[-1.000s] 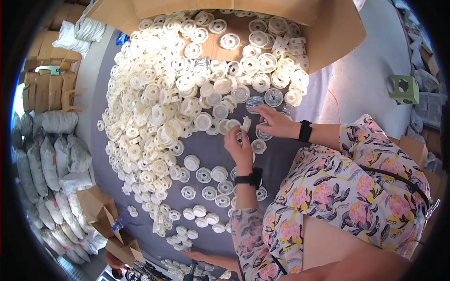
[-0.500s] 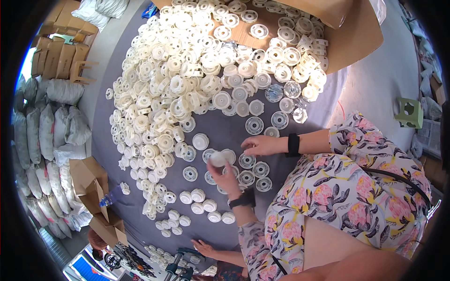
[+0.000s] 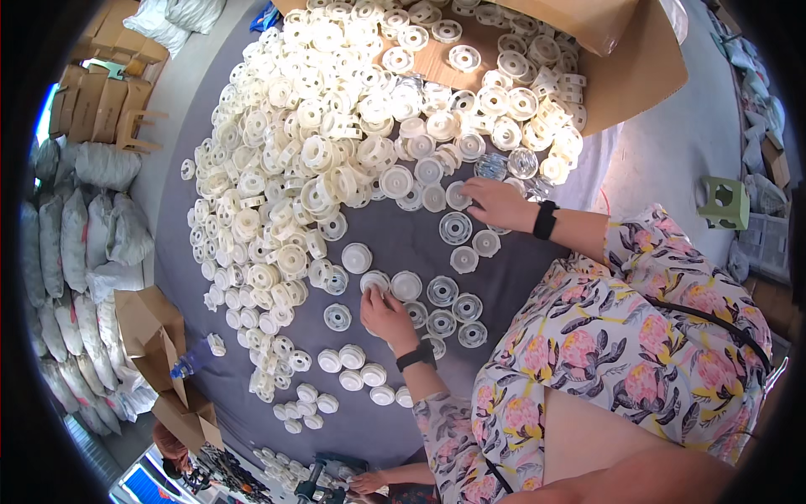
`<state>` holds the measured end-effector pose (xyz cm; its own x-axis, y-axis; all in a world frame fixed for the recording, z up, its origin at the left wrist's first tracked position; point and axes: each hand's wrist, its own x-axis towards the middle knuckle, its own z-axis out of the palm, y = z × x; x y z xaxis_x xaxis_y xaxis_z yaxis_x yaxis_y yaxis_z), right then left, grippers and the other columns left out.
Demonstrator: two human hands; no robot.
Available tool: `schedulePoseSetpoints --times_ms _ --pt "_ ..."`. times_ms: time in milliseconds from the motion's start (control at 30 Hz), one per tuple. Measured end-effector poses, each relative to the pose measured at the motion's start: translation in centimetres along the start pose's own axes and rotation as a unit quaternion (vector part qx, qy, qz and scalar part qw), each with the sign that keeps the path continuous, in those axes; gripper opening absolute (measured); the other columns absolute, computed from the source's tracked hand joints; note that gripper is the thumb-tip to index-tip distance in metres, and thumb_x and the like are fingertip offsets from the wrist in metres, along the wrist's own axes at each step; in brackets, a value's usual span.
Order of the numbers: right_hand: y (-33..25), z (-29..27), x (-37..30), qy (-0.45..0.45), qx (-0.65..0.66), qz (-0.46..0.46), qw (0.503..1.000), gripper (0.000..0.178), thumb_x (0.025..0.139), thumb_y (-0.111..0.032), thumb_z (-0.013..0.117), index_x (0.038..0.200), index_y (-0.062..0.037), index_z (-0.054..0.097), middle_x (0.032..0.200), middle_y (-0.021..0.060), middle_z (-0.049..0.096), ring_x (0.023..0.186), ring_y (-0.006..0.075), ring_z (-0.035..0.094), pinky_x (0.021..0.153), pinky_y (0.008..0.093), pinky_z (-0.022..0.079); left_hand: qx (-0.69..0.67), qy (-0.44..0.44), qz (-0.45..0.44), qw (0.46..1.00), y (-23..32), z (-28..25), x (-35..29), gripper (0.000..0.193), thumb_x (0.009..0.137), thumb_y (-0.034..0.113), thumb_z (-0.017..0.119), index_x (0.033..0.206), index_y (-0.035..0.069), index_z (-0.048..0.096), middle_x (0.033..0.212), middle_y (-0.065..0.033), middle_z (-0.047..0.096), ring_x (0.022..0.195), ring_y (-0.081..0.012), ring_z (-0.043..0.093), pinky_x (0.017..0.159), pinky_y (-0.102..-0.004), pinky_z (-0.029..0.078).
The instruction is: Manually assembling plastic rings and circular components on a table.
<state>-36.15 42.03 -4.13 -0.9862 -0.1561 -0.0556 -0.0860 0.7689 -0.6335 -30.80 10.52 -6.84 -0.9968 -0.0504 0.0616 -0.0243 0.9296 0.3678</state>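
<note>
1. The left hand [image 3: 390, 321] is seen just below the centre of the frame, its fingertips laid on a white cap [image 3: 374, 278]; whether the cap is gripped or merely touched cannot be told.
2. A second cap [image 3: 406, 286] is set just to the right of it.
3. The right hand [image 3: 504, 204] is held right of centre, its fingers bent and its fingertips at a pale disc [image 3: 453, 198]; whether they are closed on it cannot be told.
4. Below that hand, a ringed disc [image 3: 455, 228] is laid flat on the grey cloth [image 3: 386, 233].
5. The upper left is filled by a heap [image 3: 277, 168] of white round parts.
6. A cardboard box [image 3: 634, 84] is seen at upper right.
7. At the lower edge, 1 hand of another person [image 3: 367, 482] is shown.
</note>
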Motion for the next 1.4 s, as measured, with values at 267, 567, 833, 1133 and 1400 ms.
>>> schedulePoseSetpoints --times_ms 267,567,833,1133,1400 --pt "0.7 1.8 1.8 -0.128 -0.088 0.078 0.985 0.031 0.079 -0.021 0.061 0.107 -0.0084 0.058 0.104 0.0109 0.058 0.082 0.0324 0.06 0.07 0.0438 0.05 -0.042 0.003 0.006 0.999 2.0 -1.0 -1.0 0.036 0.08 0.012 0.062 0.115 0.003 0.057 0.117 -0.0153 0.056 0.106 -0.0312 0.053 0.092 -0.0432 0.037" --pt "-8.1 3.2 1.5 -0.29 0.386 0.224 0.846 0.038 0.088 -0.031 0.059 0.108 0.0014 0.059 0.081 0.0014 0.063 0.058 0.0077 0.057 0.05 0.022 0.045 -0.325 -0.066 0.014 0.943 9.8 -2.2 0.3 0.054 0.075 0.01 0.073 0.122 0.001 0.05 0.118 -0.0179 0.055 0.11 -0.0335 0.053 0.09 -0.0375 0.045" --pt "-7.7 4.1 1.8 -0.287 0.425 0.241 0.824 0.036 0.086 -0.031 0.057 0.106 -0.0014 0.059 0.087 0.0022 0.063 0.056 0.0109 0.058 0.05 0.0243 0.046 -0.318 0.037 -0.208 0.924 -2.4 -2.0 4.1 0.049 0.075 0.011 0.073 0.117 -0.002 0.051 0.112 -0.0133 0.054 0.1 -0.0212 0.054 0.087 -0.0325 0.044" --pt "-7.2 4.0 1.7 -0.311 0.393 0.284 0.817 0.032 0.088 -0.026 0.055 0.109 -0.0013 0.057 0.088 0.0017 0.062 0.057 0.0071 0.054 0.052 0.0216 0.045 -0.254 -0.095 -0.155 0.95 -7.1 -2.3 7.6 0.044 0.069 0.014 0.074 0.106 0.0 0.055 0.096 -0.0089 0.057 0.083 -0.0176 0.056 0.074 -0.0309 0.046" --pt "-5.7 5.1 1.3 -0.306 0.389 0.3 0.815 0.032 0.088 -0.026 0.055 0.109 -0.0014 0.057 0.087 0.0026 0.062 0.059 0.0063 0.055 0.054 0.0219 0.046 -0.248 -0.115 -0.179 0.945 -7.1 -3.8 6.4 0.046 0.068 0.014 0.075 0.107 0.0 0.055 0.107 -0.0125 0.055 0.095 -0.0231 0.055 0.081 -0.0353 0.045"
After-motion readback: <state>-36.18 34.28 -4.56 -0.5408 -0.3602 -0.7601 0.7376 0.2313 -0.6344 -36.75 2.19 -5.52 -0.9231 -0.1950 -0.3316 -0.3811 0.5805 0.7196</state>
